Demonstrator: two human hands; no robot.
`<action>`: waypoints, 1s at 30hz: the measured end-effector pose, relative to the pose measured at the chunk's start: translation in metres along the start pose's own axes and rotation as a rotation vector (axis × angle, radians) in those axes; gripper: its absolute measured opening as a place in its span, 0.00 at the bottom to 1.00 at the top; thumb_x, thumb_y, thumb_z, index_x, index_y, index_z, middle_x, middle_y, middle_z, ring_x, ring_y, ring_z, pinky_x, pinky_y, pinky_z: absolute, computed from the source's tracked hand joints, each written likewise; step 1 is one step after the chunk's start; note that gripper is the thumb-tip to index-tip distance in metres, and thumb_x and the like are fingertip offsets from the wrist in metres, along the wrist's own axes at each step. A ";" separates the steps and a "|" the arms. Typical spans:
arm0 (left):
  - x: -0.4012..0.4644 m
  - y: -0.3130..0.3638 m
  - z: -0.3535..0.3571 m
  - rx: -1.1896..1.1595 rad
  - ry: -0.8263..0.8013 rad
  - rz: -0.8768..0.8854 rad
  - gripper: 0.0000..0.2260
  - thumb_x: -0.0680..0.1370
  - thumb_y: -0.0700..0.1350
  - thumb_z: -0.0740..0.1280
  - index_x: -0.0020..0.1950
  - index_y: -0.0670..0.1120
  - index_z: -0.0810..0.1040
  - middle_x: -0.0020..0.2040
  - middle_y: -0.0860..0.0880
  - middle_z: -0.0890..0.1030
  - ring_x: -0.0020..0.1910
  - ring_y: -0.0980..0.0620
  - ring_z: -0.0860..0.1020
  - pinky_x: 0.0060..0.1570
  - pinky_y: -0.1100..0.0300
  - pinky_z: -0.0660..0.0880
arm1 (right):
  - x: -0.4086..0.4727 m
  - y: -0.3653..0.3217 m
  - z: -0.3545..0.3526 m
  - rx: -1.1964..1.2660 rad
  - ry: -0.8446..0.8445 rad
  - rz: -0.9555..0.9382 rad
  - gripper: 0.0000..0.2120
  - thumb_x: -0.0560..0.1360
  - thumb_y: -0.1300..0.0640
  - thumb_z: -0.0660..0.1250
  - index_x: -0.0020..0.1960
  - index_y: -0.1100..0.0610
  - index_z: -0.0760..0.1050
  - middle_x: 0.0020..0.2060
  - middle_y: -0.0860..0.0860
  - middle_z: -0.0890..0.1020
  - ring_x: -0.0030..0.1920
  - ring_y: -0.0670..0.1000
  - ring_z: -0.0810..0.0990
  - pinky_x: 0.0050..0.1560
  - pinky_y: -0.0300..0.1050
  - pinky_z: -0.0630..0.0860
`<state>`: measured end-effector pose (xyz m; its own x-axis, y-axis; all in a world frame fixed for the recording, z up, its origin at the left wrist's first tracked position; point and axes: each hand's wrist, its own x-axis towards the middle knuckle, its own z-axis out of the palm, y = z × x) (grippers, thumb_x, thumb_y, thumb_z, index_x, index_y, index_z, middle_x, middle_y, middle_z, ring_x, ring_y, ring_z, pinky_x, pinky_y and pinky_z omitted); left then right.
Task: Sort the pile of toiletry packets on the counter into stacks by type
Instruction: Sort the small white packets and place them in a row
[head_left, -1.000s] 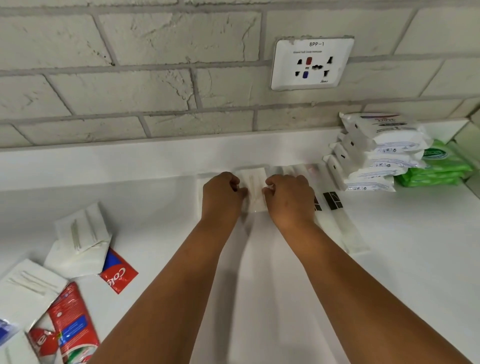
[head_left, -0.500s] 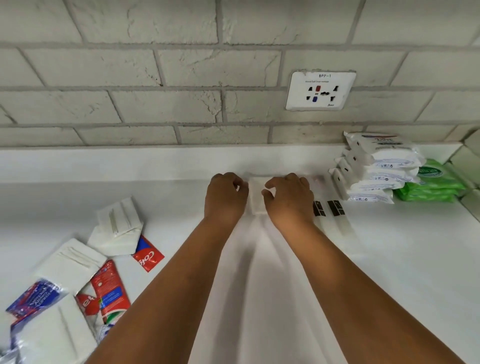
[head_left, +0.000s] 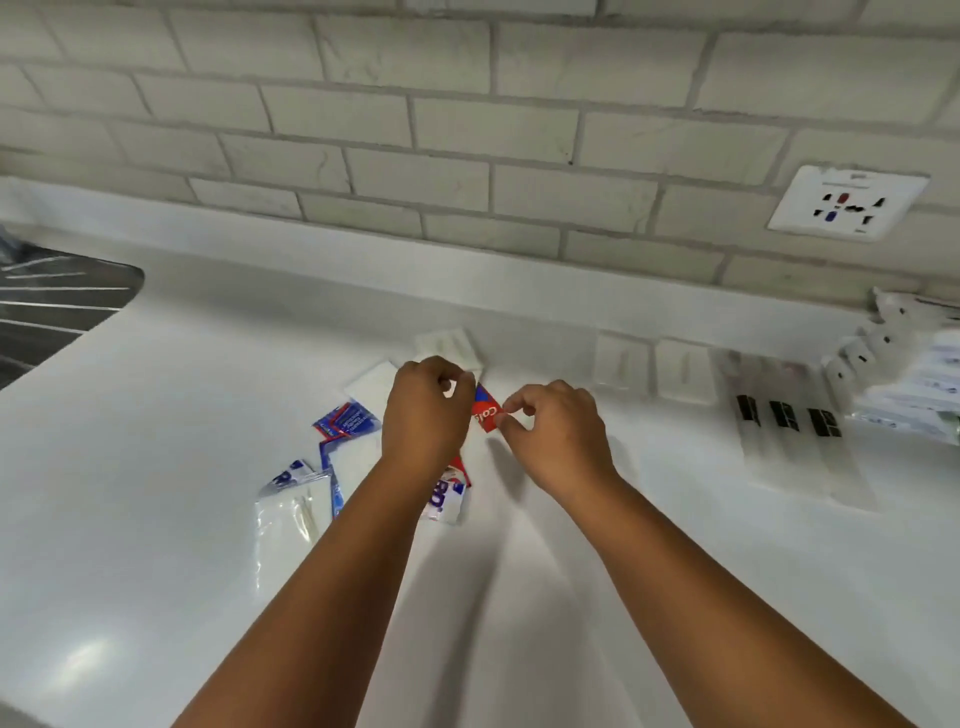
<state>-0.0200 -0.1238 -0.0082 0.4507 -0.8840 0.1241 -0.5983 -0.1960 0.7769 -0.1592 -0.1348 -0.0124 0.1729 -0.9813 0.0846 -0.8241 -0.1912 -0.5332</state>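
- Over the middle of the white bench (head_left: 156, 519), a small red sachet (head_left: 487, 410) is held up between both hands: the right hand (head_left: 558, 431) pinches its right edge between thumb and fingertip, and the left hand (head_left: 426, 410), fingers curled, is closed on its upper left edge.
- Sorted already, by the look of it: 2 white flat packets (head_left: 652, 371) laid side by side against the back ledge, 3 long clear sleeves with black labels (head_left: 789, 431) just to their right, and a blurred stack of white pouches (head_left: 909, 364) at the far right edge.
- Left to sort: a loose pile (head_left: 332, 467) below and left of the hands, in which blue-and-white sachets, a clear packet with thin sticks and a red-and-white packet partly hidden by the left forearm can be made out, overlapping one another.
- White packets (head_left: 449, 345) lie just behind the left hand, untidy and apparently not yet placed.
- No red stack can be seen, so one is probably to be started with this sachet.
- Progress is judged at roughly half, with several types undone.
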 end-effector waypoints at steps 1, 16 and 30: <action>-0.007 -0.013 -0.013 0.008 0.011 -0.028 0.07 0.77 0.48 0.65 0.47 0.47 0.80 0.49 0.48 0.79 0.45 0.52 0.77 0.42 0.61 0.68 | -0.006 -0.010 0.009 0.008 -0.027 -0.023 0.11 0.75 0.45 0.67 0.54 0.47 0.80 0.52 0.48 0.79 0.56 0.53 0.72 0.54 0.48 0.74; -0.082 -0.140 -0.114 0.360 0.088 -0.285 0.18 0.74 0.51 0.70 0.61 0.46 0.75 0.56 0.45 0.75 0.55 0.46 0.75 0.50 0.55 0.73 | -0.068 -0.105 0.104 -0.040 -0.331 -0.195 0.14 0.75 0.41 0.66 0.49 0.51 0.79 0.44 0.48 0.83 0.47 0.51 0.79 0.47 0.45 0.78; -0.088 -0.157 -0.112 0.286 0.044 -0.450 0.20 0.71 0.55 0.73 0.55 0.44 0.77 0.52 0.45 0.79 0.50 0.46 0.78 0.50 0.53 0.76 | -0.087 -0.112 0.120 -0.180 -0.206 -0.251 0.17 0.75 0.39 0.65 0.52 0.52 0.79 0.46 0.49 0.83 0.48 0.51 0.77 0.44 0.43 0.74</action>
<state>0.1087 0.0322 -0.0713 0.7280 -0.6685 -0.1522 -0.4934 -0.6650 0.5607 -0.0174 -0.0252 -0.0610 0.4713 -0.8819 0.0127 -0.8208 -0.4438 -0.3595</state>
